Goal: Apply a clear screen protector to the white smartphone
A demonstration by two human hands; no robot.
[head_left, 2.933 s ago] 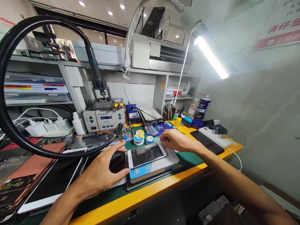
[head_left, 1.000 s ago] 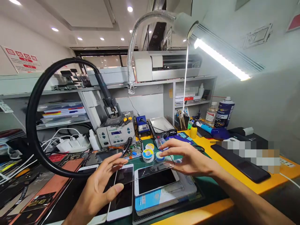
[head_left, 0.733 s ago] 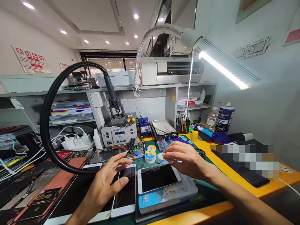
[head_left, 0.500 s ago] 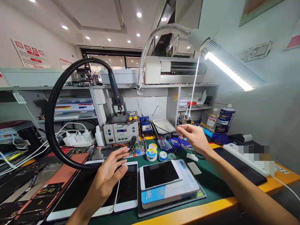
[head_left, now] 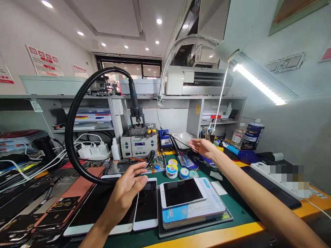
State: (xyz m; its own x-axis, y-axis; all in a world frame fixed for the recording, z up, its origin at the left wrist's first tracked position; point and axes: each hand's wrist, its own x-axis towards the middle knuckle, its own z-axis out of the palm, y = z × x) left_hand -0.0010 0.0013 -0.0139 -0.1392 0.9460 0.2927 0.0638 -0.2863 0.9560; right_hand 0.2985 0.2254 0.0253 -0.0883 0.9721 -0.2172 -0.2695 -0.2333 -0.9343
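Along the near edge of the desk (head_left: 207, 239), my left hand (head_left: 126, 193) hangs open, fingers spread, just above a white smartphone (head_left: 146, 206) lying face up with its screen dark. To the left of that phone, a white-framed tablet (head_left: 93, 213) lies partly under my wrist. Just right of the smartphone, a second white phone (head_left: 182, 193) sits on a flat blue-and-white package (head_left: 192, 214), which rests on a black tray (head_left: 195, 231) on a green mat (head_left: 240, 220).

My right arm reaches far across the desk, and my right hand (head_left: 204, 146) is stretched out flat, fingers close together, near the far edge beside a silver hot plate (head_left: 182, 139). A thin, clear sheet may be pinched in those fingers, but I can't tell from here.

Between my hands, toward the middle of the mat, stand two spools of solder wire (head_left: 171, 171). Behind them, on the far edge of the desk, is a hot air rework station (head_left: 138, 146), its black hose (head_left: 70, 137) looping in front of me.
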